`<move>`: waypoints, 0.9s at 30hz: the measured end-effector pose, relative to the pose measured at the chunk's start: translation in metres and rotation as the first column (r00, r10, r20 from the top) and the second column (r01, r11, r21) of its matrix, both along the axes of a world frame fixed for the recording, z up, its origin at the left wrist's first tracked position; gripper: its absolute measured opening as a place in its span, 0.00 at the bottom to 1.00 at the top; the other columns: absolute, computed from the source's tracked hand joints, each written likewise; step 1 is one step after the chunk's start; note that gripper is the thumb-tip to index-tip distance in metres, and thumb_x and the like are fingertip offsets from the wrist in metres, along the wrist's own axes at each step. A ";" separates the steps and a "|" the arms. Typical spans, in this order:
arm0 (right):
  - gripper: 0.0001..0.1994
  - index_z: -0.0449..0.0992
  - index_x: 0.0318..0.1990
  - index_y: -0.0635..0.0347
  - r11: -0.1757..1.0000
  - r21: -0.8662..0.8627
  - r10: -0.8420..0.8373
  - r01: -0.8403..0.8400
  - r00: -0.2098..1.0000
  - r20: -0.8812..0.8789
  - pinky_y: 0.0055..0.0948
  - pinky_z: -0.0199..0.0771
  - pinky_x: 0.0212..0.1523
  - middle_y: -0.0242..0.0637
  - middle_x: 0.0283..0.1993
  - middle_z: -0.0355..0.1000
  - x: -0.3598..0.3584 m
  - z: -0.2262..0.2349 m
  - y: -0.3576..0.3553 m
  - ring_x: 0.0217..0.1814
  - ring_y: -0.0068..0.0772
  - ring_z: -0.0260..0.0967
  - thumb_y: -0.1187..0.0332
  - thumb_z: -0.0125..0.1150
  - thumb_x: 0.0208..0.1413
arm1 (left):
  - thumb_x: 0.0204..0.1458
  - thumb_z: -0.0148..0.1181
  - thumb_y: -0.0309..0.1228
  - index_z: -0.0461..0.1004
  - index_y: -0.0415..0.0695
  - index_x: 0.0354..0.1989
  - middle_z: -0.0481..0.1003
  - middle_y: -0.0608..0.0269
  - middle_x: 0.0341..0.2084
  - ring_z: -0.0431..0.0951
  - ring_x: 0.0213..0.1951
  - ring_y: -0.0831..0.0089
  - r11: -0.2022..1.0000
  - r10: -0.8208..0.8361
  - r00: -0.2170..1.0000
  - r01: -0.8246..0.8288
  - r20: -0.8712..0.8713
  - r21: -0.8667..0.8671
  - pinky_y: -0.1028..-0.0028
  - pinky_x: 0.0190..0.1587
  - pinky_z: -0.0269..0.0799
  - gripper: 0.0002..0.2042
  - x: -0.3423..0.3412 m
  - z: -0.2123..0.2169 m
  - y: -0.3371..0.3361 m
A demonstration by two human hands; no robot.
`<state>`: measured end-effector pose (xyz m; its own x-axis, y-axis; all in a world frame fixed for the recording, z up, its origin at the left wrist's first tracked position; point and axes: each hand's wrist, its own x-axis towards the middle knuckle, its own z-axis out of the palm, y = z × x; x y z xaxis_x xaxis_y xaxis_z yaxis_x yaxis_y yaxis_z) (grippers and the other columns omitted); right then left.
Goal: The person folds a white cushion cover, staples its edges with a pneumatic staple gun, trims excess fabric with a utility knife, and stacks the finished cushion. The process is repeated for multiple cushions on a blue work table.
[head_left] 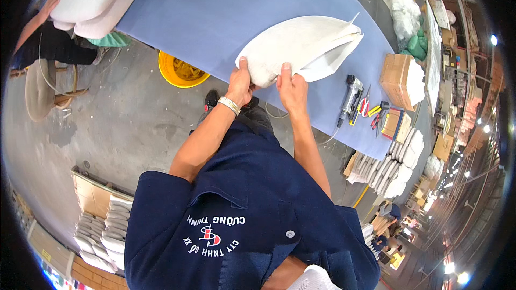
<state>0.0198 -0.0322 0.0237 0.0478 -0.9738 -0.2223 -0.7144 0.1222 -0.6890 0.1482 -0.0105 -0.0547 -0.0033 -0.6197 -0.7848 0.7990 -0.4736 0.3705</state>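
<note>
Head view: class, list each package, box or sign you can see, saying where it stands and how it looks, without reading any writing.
Open cardboard box: right end of the blue table, brown, white pieces inside.
Small orange-brown box: table's near right edge, beside hand tools.
Cardboard boxes: far right, along the shelves, brown, stacked.
White board: far right, long, pale; details too small to tell.

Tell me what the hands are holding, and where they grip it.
Both the left hand and right hand grip the near rounded end of a white padded piece.
</note>
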 end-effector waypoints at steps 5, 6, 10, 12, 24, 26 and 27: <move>0.34 0.75 0.19 0.63 0.997 0.074 0.015 -0.026 0.988 0.155 0.33 0.67 0.28 0.35 0.16 0.69 0.012 0.006 -0.017 0.22 0.28 0.68 0.45 0.46 0.71 | 0.62 0.60 0.45 0.62 0.31 0.68 0.67 0.33 0.64 0.65 0.69 0.44 0.850 0.097 0.305 0.470 0.947 -0.238 0.55 0.70 0.61 0.34 0.014 0.005 0.025; 0.33 0.75 0.19 0.63 0.996 0.084 0.023 -0.040 0.981 0.195 0.32 0.67 0.28 0.35 0.16 0.69 0.012 0.003 -0.021 0.22 0.27 0.68 0.46 0.48 0.71 | 0.60 0.63 0.44 0.63 0.32 0.68 0.66 0.33 0.66 0.62 0.71 0.44 0.770 0.127 0.332 0.561 0.935 -0.304 0.56 0.72 0.56 0.34 0.017 0.017 0.032; 0.30 0.75 0.20 0.62 0.987 0.136 0.033 -0.084 0.940 0.338 0.29 0.65 0.26 0.33 0.16 0.69 0.006 -0.009 -0.034 0.21 0.23 0.66 0.48 0.53 0.70 | 0.52 0.71 0.31 0.69 0.38 0.65 0.70 0.46 0.65 0.68 0.68 0.49 0.779 0.231 0.018 0.595 0.973 -0.197 0.55 0.70 0.64 0.31 0.011 0.014 0.025; 0.28 0.75 0.21 0.62 0.982 0.168 0.017 -0.092 0.915 0.402 0.27 0.65 0.25 0.32 0.16 0.69 -0.001 -0.009 -0.036 0.22 0.21 0.66 0.49 0.55 0.69 | 0.49 0.72 0.27 0.71 0.40 0.62 0.71 0.50 0.65 0.69 0.67 0.50 0.756 0.300 0.090 0.584 0.949 -0.295 0.55 0.69 0.66 0.29 0.008 0.017 0.021; 0.24 0.74 0.23 0.61 0.973 0.190 0.081 -0.130 0.965 0.248 0.23 0.59 0.18 0.28 0.15 0.67 0.017 0.032 -0.047 0.16 0.17 0.60 0.53 0.58 0.69 | 0.50 0.69 0.21 0.77 0.51 0.56 0.71 0.55 0.64 0.75 0.62 0.48 0.730 0.413 -0.026 0.608 0.910 -0.313 0.54 0.60 0.77 0.23 0.006 0.018 0.017; 0.25 0.74 0.22 0.61 0.974 0.178 0.100 -0.141 0.970 0.220 0.23 0.59 0.19 0.29 0.15 0.67 0.020 0.035 -0.046 0.16 0.17 0.60 0.53 0.58 0.69 | 0.50 0.68 0.21 0.77 0.52 0.56 0.70 0.53 0.64 0.75 0.61 0.47 0.736 0.379 -0.001 0.607 0.925 -0.301 0.54 0.57 0.78 0.23 0.006 0.022 0.018; 0.25 0.74 0.22 0.61 0.977 0.156 0.108 -0.143 0.971 0.215 0.24 0.59 0.19 0.29 0.15 0.67 0.020 0.035 -0.045 0.16 0.17 0.60 0.52 0.58 0.69 | 0.50 0.68 0.21 0.77 0.51 0.55 0.70 0.52 0.64 0.76 0.60 0.46 0.741 0.361 0.041 0.595 0.932 -0.313 0.54 0.55 0.79 0.23 0.007 0.026 0.018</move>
